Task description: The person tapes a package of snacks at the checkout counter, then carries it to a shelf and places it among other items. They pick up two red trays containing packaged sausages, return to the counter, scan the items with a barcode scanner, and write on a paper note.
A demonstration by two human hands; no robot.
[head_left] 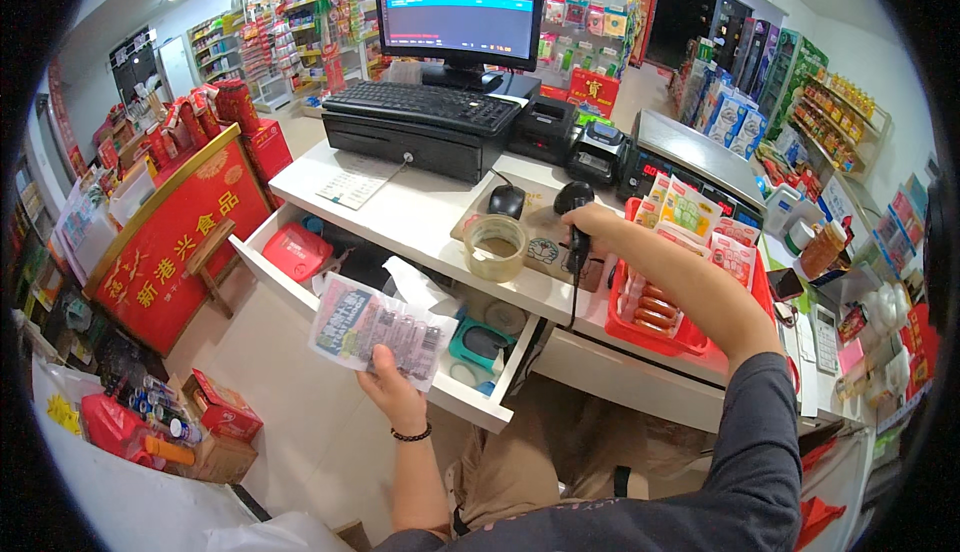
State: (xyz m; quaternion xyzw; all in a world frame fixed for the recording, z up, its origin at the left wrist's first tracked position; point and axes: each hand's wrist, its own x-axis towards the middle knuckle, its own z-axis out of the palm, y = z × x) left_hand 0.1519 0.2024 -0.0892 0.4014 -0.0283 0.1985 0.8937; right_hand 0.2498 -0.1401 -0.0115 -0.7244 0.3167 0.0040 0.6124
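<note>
White shop surface (425, 214), white drawer (480, 407) open. Left hand (396, 398) pinches a flat blue-printed plastic packet (345, 337) over it, right hand (590, 224) grips a black handheld scanner (573, 198). Both grabbed; scanning's probably still to do.

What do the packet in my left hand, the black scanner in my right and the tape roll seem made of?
Packet: probably thin plastic film, slightly glossy; it looks flexible, partly see-through. Black scanner: likely hard moulded plastic, smooth, judging by its rounded head and faint sheen. Tape roll: likely plastic film, shiny; it looks yellowish and translucent.
</note>
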